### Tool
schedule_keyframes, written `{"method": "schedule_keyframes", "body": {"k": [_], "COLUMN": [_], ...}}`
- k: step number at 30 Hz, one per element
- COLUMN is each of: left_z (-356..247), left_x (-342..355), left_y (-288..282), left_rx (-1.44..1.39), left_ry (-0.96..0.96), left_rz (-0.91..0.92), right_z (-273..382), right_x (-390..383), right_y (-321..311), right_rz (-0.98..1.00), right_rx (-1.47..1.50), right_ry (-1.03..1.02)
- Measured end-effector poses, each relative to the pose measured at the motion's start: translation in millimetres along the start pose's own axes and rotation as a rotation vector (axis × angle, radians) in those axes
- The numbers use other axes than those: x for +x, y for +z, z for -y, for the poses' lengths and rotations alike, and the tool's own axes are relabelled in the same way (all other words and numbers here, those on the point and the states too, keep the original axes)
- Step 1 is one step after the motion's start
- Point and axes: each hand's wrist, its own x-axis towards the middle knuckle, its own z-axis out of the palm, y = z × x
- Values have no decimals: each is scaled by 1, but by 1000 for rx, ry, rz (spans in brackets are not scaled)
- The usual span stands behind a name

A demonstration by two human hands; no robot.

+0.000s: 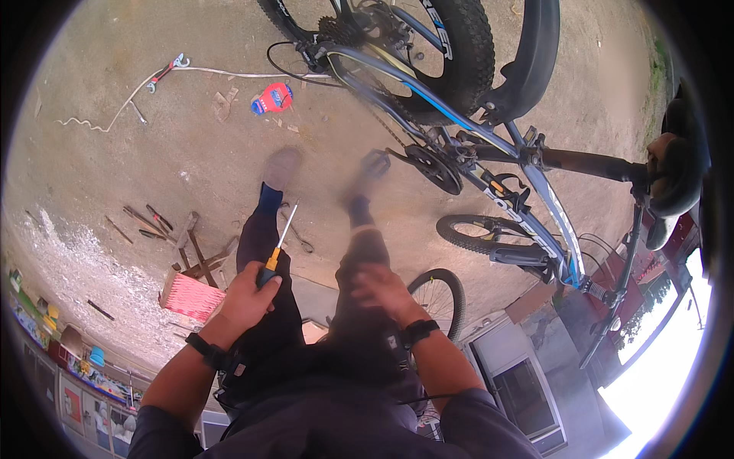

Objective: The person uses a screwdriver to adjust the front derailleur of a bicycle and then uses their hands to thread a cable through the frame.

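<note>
My left hand (pixel 248 297) is closed around a screwdriver (pixel 273 258) with a yellow and dark handle. Its bare metal shaft points up and away from me, above my left thigh. Over my right knee is my right hand (pixel 380 292), smeared by motion, so its fingers cannot be made out clearly. A grey and blue bicycle (pixel 501 205) lies across the ground ahead and to the right, its thick-tyred rear wheel (pixel 470 65) at the far side. The chainring (pixel 433 169) and pedal (pixel 375 163) are near my right foot, which is blurred.
A red-handled wrench (pixel 162 75), a pale cord (pixel 222 73) and a red-blue package (pixel 273 99) lie at far left. Several hand tools (pixel 155 222) are beside a small stool with a red woven seat (pixel 193 295). Another bicycle wheel (pixel 456 294) stands right of my knee.
</note>
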Motion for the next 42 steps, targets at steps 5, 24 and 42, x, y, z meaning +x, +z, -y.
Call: {"method": "schedule_keyframes", "body": {"k": [5,24,42], "left_z": [8,-25,-59], "left_x": [1,7,-64], "left_y": [-1,-25,-54], "left_rx": [-238,-88,1268], "left_ry": [-8,72,237], "left_rz": [22,25,163], "right_z": [11,0,-226], "right_x": [7,-3,-51], "right_y": [-8,15,102], "right_rz": [-12,-31,-118], "right_rx": [27,152,-289], "right_ry": [49,-7,-311]}}
